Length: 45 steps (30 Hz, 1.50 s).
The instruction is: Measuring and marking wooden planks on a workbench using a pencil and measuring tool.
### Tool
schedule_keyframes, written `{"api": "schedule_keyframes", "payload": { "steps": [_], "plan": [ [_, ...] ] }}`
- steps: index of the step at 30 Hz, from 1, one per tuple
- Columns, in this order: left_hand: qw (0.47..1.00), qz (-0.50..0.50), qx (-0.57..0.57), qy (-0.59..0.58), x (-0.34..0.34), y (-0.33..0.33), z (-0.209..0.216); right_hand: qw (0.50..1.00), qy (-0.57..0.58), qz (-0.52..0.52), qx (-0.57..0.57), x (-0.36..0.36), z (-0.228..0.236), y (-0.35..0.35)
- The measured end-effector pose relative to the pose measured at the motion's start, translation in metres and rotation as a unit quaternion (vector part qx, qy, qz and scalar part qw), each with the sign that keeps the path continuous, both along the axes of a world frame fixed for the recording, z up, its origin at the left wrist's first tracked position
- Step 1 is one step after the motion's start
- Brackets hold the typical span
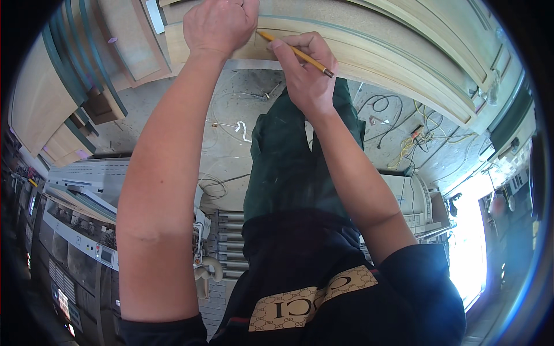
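Dark shirt (398, 305) before floor (228, 155), loose cables (425, 140), pencil (309, 60) in right hand (311, 72)

A panel (375, 63) is set across the front, with 2 hands placed over it: the left hand (219, 26) and, just to its right, the right hand (309, 78), in which a pencil (311, 61) is held. Other panels (49, 98) are stood at the left. Cables (424, 137) are strewn over the floor (135, 135) at the right. Rollers (232, 243) are ranged behind, left of the trousers (283, 173).
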<state>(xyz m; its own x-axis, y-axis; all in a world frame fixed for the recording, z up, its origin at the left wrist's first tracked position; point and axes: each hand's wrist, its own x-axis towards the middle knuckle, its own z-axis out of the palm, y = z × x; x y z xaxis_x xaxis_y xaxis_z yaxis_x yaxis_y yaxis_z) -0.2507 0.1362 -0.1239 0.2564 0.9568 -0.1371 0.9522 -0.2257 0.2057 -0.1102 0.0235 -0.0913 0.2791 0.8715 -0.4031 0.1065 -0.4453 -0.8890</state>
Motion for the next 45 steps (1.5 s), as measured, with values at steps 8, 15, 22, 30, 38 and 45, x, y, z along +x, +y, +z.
{"api": "schedule_keyframes", "payload": {
  "steps": [8, 15, 22, 30, 38, 45],
  "plan": [
    [1.0, 0.006, -0.01, -0.011, 0.0, 0.0, 0.002, 0.999, 0.0, 0.044, 0.011, 0.005, 0.002, -0.004],
    [0.999, 0.022, -0.036, -0.01, 0.002, 0.001, 0.003, 0.999, 0.014, 0.034, 0.002, 0.005, 0.0, -0.001],
    [0.999, 0.028, -0.036, 0.002, 0.0, 0.001, -0.001, 0.996, 0.005, 0.086, 0.003, 0.01, 0.007, 0.009],
    [0.999, 0.017, -0.015, -0.026, -0.001, -0.001, 0.0, 0.965, -0.062, 0.248, 0.052, 0.03, 0.005, 0.039],
    [0.999, 0.032, -0.022, -0.004, -0.003, 0.0, -0.002, 0.933, -0.056, 0.349, -0.059, 0.032, 0.029, 0.081],
    [0.999, 0.033, -0.039, 0.006, 0.0, 0.001, 0.002, 0.913, -0.112, 0.393, 0.003, 0.038, 0.021, 0.079]
  ]
}}
